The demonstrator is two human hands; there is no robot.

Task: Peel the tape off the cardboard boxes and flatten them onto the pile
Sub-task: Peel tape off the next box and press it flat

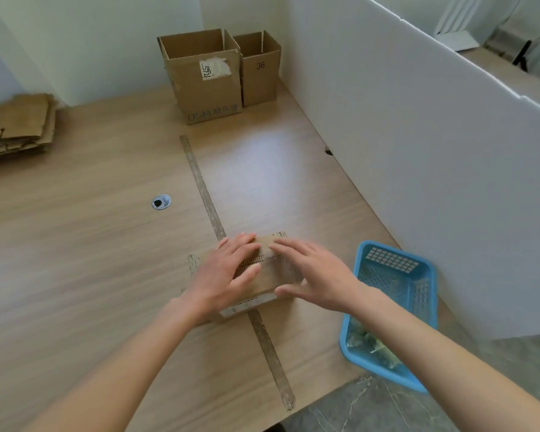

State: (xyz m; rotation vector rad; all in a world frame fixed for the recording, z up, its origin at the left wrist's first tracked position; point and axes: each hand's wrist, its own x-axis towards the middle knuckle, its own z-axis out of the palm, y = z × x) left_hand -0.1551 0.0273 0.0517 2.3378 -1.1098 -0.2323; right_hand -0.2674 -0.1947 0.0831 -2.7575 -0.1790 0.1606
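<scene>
From the head view we see a small cardboard box [262, 275] near the front of the tabletop [91, 244]. Our left hand [228, 272] and right hand [312, 275] both lie on its top, fingers straight and spread wide. The pile of flattened cardboard [16, 126] sits far left, two open boxes [206, 82] at the back, a blue basket [393, 307] right.

small box [272, 275]: top mostly hidden under hands | pile [16, 126]: cut by left edge | basket [396, 285] scraps: blurred
</scene>
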